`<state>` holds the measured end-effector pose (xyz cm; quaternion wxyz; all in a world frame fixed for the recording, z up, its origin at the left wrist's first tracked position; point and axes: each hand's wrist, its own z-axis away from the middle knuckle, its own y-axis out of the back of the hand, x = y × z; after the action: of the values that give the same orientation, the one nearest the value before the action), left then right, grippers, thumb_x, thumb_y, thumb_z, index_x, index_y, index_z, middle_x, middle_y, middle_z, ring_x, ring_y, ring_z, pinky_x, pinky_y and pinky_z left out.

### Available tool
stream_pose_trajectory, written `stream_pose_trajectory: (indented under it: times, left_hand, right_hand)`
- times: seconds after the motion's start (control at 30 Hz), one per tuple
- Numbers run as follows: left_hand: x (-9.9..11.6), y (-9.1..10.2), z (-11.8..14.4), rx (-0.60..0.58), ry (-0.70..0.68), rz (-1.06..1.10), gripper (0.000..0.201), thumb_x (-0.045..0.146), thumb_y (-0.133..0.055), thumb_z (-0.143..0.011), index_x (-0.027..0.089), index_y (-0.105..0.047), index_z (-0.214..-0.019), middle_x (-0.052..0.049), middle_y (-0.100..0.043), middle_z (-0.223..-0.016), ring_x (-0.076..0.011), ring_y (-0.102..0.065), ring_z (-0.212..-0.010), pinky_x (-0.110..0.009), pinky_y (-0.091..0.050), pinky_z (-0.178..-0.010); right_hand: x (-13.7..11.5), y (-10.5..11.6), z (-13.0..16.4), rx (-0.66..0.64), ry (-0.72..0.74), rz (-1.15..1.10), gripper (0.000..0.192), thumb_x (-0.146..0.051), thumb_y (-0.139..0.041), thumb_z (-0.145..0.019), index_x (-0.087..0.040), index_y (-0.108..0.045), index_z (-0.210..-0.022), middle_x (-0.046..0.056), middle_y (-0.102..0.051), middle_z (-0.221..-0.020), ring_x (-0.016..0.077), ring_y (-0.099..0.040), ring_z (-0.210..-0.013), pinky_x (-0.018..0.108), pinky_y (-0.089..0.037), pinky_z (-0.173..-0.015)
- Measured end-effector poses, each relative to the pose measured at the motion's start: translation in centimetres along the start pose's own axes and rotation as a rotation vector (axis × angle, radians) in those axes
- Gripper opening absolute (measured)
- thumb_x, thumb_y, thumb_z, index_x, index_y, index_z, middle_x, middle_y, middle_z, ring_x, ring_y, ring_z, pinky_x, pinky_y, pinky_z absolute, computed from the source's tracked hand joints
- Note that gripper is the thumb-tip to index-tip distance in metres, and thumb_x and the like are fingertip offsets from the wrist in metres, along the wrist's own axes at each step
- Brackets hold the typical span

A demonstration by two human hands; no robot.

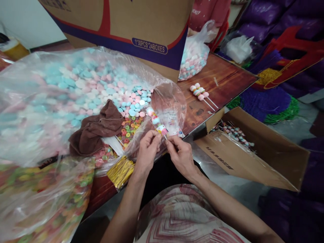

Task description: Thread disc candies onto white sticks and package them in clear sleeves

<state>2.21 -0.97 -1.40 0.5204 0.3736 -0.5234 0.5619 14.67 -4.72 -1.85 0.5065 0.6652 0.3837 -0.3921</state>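
Note:
My left hand and my right hand meet at the table's near edge, both pinching the lower end of a candy skewer in a clear wrapper. The skewer carries pink, blue and white round candies and points up and to the left. Just left of my left hand lies a bundle of gold twist ties. Behind the hands a big clear bag of pastel candies lies open, with small coloured ring candies at its mouth.
A brown cloth lies on the bag. Two finished skewers rest on the wooden table. An open cardboard box holding wrapped skewers stands to the right. A large carton and a second candy bag stand behind. A bag of ring candies sits lower left.

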Motion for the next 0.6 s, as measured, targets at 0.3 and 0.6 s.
stream_pose_trajectory:
  times: [0.3, 0.6]
  left_hand:
    - [0.2, 0.3, 1.5, -0.048, 0.099, 0.119, 0.033, 0.048, -0.071, -0.084, 0.019, -0.057, -0.081, 0.002, -0.058, -0.073, -0.0097, -0.052, -0.065, -0.021, -0.044, -0.060]
    - [0.2, -1.1, 0.1, 0.094, 0.071, 0.248, 0.037, 0.049, -0.075, -0.081, 0.017, -0.063, -0.097, -0.007, -0.074, -0.094, -0.0200, -0.071, -0.088, -0.033, -0.057, -0.080]
  right_hand:
    - [-0.1, -0.3, 0.1, 0.053, 0.127, 0.060, 0.017, -0.021, -0.049, -0.097, -0.021, -0.062, -0.087, 0.000, -0.063, -0.070, 0.0124, -0.057, -0.058, 0.024, -0.046, -0.061]
    - [-0.5, -0.5, 0.5, -0.098, 0.036, -0.137, 0.016, -0.026, -0.053, -0.096, -0.020, -0.067, -0.091, 0.004, -0.070, -0.083, 0.0171, -0.064, -0.075, 0.028, -0.050, -0.072]
